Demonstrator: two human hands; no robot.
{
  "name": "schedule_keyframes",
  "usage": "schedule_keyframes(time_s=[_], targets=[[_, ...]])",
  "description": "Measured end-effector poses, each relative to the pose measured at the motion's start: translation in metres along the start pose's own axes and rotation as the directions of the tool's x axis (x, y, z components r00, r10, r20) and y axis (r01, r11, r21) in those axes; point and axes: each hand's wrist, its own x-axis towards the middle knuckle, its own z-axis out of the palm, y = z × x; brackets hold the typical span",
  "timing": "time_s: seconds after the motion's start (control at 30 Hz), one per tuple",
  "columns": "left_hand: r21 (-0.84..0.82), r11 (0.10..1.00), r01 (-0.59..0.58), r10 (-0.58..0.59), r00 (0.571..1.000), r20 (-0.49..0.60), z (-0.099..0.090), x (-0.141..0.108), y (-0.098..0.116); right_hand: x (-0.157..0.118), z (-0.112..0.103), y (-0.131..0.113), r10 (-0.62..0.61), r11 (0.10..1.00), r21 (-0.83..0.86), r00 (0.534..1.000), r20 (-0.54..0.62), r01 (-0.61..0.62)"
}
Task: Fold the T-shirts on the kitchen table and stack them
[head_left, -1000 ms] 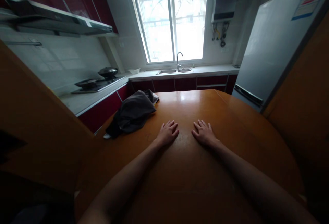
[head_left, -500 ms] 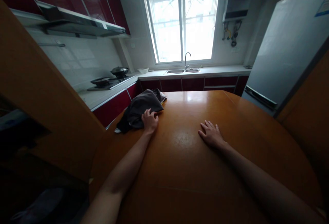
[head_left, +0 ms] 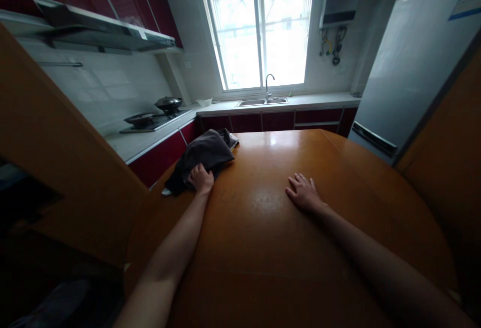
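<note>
A crumpled pile of dark grey clothing (head_left: 208, 148) lies at the left of the wooden table (head_left: 263, 248), with lighter cloth showing at its right end and a white bit at its lower left. My left hand (head_left: 201, 178) is on the near side of the pile, its fingers bent into the dark fabric. Flat on the tabletop to the right rests my right hand (head_left: 303, 192), fingers spread, holding nothing and well apart from the clothing.
Behind the table runs a counter with a sink (head_left: 251, 102) and tap (head_left: 267, 86). Two lidded pans (head_left: 168, 103) stand on the stove at left. A fridge (head_left: 406, 67) is at right, and a wooden panel (head_left: 75, 142) rises at left.
My left hand has moved left and slightly down along the clothing, its fingers now closed into the fabric. My right hand stays flat on the table. The view has shifted a little.
</note>
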Motion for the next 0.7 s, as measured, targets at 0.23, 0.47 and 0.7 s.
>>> schedule_keyframes(time_s=[0.23, 0.47, 0.7], targets=[[-0.031, 0.999, 0.025, -0.025, 1.000, 0.005, -0.005, 0.003, -0.001, 0.002, 0.003, 0.002, -0.008, 1.000, 0.003, 1.000, -0.005, 0.008], [-0.167, 0.985, -0.050, 0.042, 0.998, -0.049, -0.006, -0.002, 0.017, 0.003, 0.004, 0.003, -0.012, 1.000, 0.002, 1.000, -0.007, 0.012], [-0.487, 0.822, -0.294, 0.291, 0.953, -0.085, -0.001, -0.019, 0.042, 0.002, 0.002, 0.003, -0.011, 1.000, -0.006, 1.000, -0.001, 0.011]])
